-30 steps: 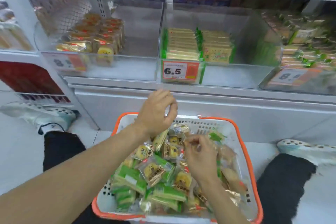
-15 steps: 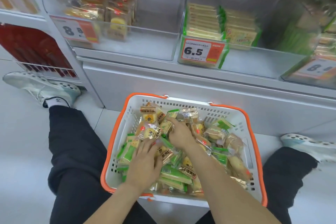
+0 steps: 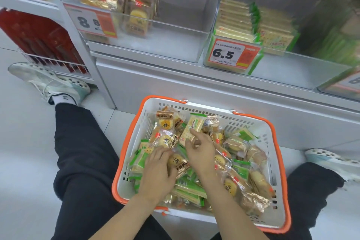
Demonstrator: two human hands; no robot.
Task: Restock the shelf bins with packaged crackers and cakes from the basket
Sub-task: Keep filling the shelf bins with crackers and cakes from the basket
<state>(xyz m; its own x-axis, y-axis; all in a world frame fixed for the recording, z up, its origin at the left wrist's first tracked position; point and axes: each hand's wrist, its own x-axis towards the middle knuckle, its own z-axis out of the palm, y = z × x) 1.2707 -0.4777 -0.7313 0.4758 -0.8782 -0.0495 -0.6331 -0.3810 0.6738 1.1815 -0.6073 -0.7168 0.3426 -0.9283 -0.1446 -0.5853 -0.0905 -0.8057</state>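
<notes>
Orange-rimmed basket (image 3: 280, 161), mixed cracker packets (image 3: 191, 127)

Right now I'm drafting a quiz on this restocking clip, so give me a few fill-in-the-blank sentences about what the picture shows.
1. The basket has white walls and a rim coloured ____.
2. The right hand holds up a green-edged cracker pack, and the matching packs fill the bin priced ____.
3. The left hand rests on the packets inside the ____.
4. The price tag on the bin of yellow cakes starts with the digit ____.

Missing words: orange; 6.5; basket; 8
</notes>
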